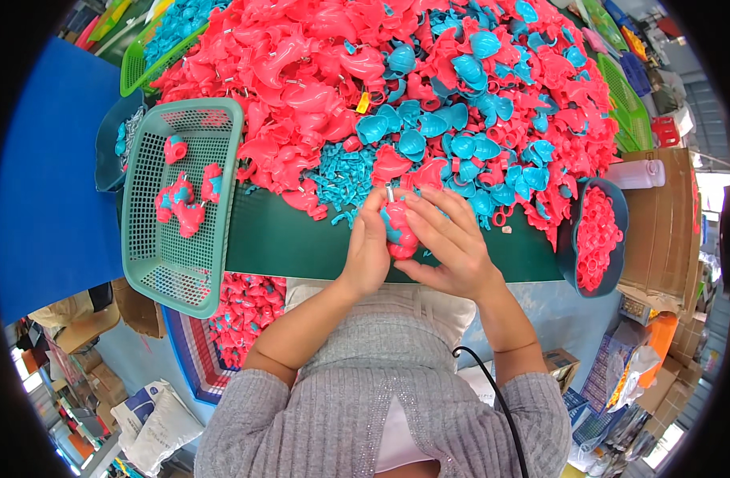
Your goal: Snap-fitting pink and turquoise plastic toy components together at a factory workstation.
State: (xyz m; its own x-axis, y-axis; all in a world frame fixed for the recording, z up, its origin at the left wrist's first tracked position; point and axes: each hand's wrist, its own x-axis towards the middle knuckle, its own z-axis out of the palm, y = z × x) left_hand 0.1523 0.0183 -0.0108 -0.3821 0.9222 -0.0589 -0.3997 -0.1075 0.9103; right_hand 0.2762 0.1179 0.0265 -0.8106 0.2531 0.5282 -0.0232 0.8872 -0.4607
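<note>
Between my two hands, over the green table's near edge, sits a small pink-and-blue plastic toy piece [398, 227] with a metal pin sticking up at its top. My left hand [366, 251] is closed on its left side, thumb and fingers pressed against it. From the right, my right hand [454, 243] wraps its fingers round the same piece. Just beyond my fingers lie a heap of small blue plastic parts [345, 177] and scattered blue cup-shaped shells [411, 143]. Behind them rises a large pile of pink plastic shells [277, 72].
A green mesh basket [231, 151] at the left holds several pink-and-blue pieces. Beside it is a dark bin [106, 151] of metal parts. At the right stand a dark bin [571, 263] of pink rings and a cardboard box [656, 231]. Below the table, a crate [182, 350] holds pink pieces.
</note>
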